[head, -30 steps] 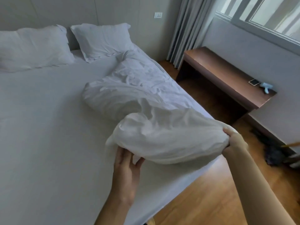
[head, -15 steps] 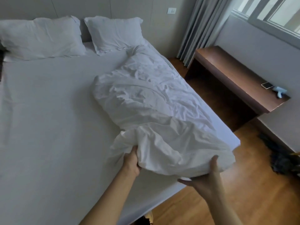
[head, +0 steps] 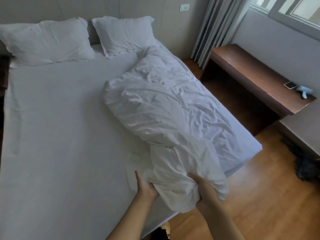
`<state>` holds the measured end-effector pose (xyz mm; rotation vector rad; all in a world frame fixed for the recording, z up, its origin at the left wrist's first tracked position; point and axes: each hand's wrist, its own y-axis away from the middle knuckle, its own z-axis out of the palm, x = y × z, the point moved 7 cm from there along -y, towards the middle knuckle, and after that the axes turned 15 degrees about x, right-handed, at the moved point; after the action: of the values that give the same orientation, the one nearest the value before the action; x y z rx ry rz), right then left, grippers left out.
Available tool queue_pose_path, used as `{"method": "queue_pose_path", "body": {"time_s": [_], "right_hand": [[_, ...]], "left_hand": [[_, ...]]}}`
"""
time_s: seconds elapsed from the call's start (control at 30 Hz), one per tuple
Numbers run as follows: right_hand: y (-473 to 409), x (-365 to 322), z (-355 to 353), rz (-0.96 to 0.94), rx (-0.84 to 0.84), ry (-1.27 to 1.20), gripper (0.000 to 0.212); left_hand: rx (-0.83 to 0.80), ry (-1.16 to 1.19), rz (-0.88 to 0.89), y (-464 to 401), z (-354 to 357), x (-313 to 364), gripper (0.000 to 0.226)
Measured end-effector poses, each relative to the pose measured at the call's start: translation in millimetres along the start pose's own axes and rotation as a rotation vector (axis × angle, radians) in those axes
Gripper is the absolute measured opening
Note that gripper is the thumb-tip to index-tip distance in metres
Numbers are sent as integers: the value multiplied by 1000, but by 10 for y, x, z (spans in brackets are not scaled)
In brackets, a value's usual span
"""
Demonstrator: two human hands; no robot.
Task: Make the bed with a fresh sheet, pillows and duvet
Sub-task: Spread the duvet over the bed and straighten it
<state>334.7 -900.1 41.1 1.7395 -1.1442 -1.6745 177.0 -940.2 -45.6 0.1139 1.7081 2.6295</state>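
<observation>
The duvet (head: 166, 115) lies bunched and creased in a long heap on the bed (head: 57, 135), running from just below the right-hand pillow (head: 124, 34) down to the foot corner. Everything here is placed from that duvet. Its near end is gathered into a thick wad that hangs over the foot edge of the bed, and both hands are on this wad.

The left hand (head: 145, 186) is at the wad's left side, thumb stretched up along the cloth, the other fingers tucked under the folds and gripping them. The right hand (head: 202, 187) is at the wad's right side, its fingers (head: 194, 176) curled into the cloth and holding a bunch of it.

Left of the duvet the fitted sheet (head: 52, 170) lies smooth and flat across the mattress. Beyond the duvet's far end, two white pillows lean at the head of the bed, the left-hand pillow (head: 45, 42) beside the other one.

To the right of the duvet, across a strip of wooden floor (head: 259, 205), a brown tabletop (head: 242, 66) stands under the window (head: 294, 9). On it lie a phone (head: 290, 85) and, just beside that, a small pale blue object (head: 304, 90). Grey curtains (head: 216, 23) hang at the tabletop's far end.
</observation>
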Motion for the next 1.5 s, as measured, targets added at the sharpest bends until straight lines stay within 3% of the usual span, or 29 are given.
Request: {"method": "queue_pose_path", "body": {"time_s": [0.17,0.23,0.33,0.37,0.43,0.5,0.57,0.63,0.83,0.93,1.0,1.07,1.13,1.17,1.23,1.3,1.37,1.43,1.5], "right_hand": [[107,-493,-440,-109,19,-61,30],[186,-653,-524,-142,7,-76,29],[200,-879,-623,-149,39,-253,25],[144,-900,-581,-117,13,-325,30],[33,-802,-373,-17,0,-401,58],[-26,-567,-22,96,-51,-353,76],[69,-195,467,236,-173,-209,48],[157,346,893,371,-279,-117,45],[818,2140,1126,542,-415,371,98],[1276,2601,1266,554,-571,564,125],[1372,2685,1525,437,-583,625,110],[1366,2735,1750,274,-477,695,90],[1314,2836,1923,140,-339,669,76],[1296,2904,1982,78,-256,642,67],[1296,3072,2005,-34,-122,626,54],[1423,3125,2036,-120,-62,622,39],[1553,3089,2038,-177,-25,625,24],[1717,2964,2036,-221,-23,602,22],[1884,2818,2041,-232,-35,582,25]], "left_hand": [[185,-156,-132,-401,66,67,63],[161,-264,29,-407,134,390,45],[107,-154,316,-92,182,1138,37],[122,-124,425,107,95,1380,34],[227,-96,653,557,-222,1733,25],[368,-93,816,911,-666,1912,27],[508,-109,920,1207,-1183,1936,41],[618,-156,973,1449,-1679,1843,53],[728,-248,1060,1831,-2519,1613,51],[726,-484,1010,1685,-2648,1384,40],[659,-582,973,1531,-2706,1153,18],[593,-742,979,1462,-2750,998,33],[524,-1119,1062,1501,-2823,1010,65],[501,-1379,1124,1539,-2898,1091,71],[356,-1727,1126,1590,-3133,1258,60],[280,-1716,1148,1746,-3415,1546,45],[397,-1579,1151,1879,-3702,1959,37],[505,-1419,1061,1736,-3888,2400,27],[526,-1316,831,1313,-3906,2686,48]]}}
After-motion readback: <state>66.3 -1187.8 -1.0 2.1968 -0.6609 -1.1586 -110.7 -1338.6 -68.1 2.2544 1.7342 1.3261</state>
